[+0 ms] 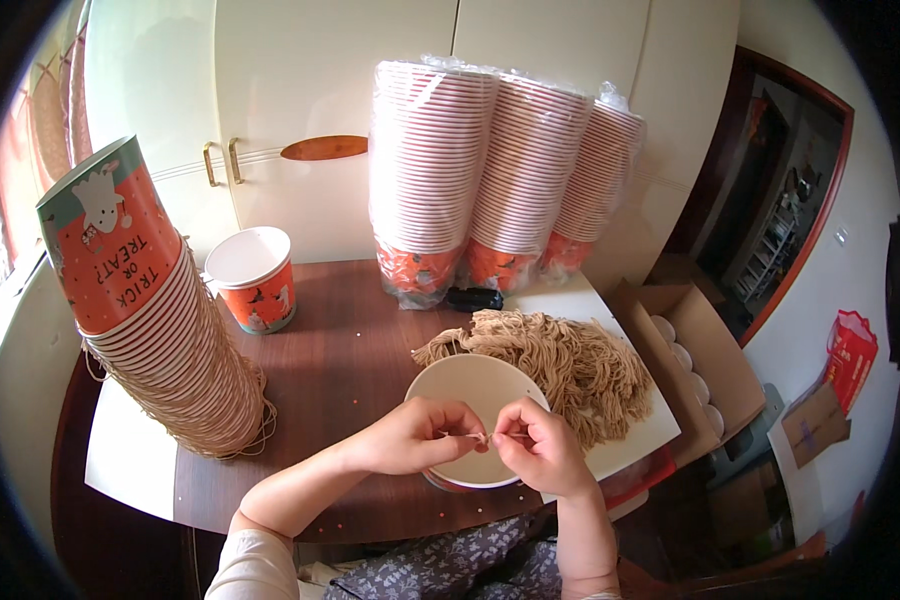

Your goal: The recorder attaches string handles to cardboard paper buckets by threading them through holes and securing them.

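Directly in front of me stands a large white-lined paper bucket (478,380), its mouth facing up. Over its opening, my left hand (425,437) and my right hand (545,450) are close together, thumbs and forefingers pinched. A thin piece of string (487,438) runs between the fingertips; its far ends are hidden by the fingers. Just beyond the bucket lies a heap of tan string (560,365) in loose hanks. To the left leans a tall nested stack of orange and green printed buckets (150,300), with tan strings hanging along its side.
Another orange bucket (260,285) stands upright at the back left. Three plastic-wrapped bucket stacks (435,170) rise at the back, beside a small black object (474,299). At the right, an open cardboard box (705,350) holds several round white items. Cream cabinets (320,70) line the back.
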The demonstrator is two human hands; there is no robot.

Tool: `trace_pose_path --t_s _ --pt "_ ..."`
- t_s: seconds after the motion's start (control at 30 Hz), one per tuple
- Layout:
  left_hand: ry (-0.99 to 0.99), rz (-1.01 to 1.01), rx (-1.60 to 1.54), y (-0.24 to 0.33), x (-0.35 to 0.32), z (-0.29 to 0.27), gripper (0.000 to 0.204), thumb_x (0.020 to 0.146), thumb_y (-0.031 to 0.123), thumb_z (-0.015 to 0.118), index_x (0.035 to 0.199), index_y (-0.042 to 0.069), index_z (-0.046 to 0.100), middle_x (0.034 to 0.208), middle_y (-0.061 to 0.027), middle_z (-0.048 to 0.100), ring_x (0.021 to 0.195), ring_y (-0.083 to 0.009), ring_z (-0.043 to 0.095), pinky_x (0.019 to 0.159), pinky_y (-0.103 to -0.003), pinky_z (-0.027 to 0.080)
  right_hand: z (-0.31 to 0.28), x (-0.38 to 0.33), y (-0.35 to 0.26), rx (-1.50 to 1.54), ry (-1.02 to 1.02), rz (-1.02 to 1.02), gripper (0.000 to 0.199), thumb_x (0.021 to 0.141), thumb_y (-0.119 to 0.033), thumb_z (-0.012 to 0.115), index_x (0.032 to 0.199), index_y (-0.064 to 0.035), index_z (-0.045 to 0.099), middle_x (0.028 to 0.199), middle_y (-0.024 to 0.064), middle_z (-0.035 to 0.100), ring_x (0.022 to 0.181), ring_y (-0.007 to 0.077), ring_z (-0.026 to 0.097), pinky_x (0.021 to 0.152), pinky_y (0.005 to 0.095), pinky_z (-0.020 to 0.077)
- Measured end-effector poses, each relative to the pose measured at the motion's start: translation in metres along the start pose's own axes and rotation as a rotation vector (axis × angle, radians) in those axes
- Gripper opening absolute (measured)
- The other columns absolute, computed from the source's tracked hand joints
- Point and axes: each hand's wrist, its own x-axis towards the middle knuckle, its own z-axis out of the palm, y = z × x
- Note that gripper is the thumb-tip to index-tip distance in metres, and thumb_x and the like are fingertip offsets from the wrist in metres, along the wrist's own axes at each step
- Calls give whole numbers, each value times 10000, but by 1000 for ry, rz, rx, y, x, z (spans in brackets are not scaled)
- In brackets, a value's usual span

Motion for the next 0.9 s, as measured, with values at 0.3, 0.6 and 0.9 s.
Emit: trace_pose_path --t_s 0.3,0.6,0.9 --pt "62 -95 37 2 3 3 154 876 138 555 896 -13 580 748 8 583 692 -27 507 602 -196 424 -3 -1 3 -23 23 2 71 805 -11 561 813 -15 491 599 -37 461 545 11 412 484 180 348" --pt "158 -50 -31 3 3 4 57 805 55 577 800 24 529 686 47 516 639 -6 455 551 -167 375 -2 -1 3 -61 50 -9 73 796 -18 572 803 -20 500 562 -37 452 520 11 397 469 186 344" --pt "165 -28 -31 -1 2 5 63 811 66 582 842 12 589 702 48 537 621 5 443 528 -160 358 0 -1 2 -79 42 -8 69 790 -23 574 800 -24 506 559 -37 448 511 18 399 467 194 346"
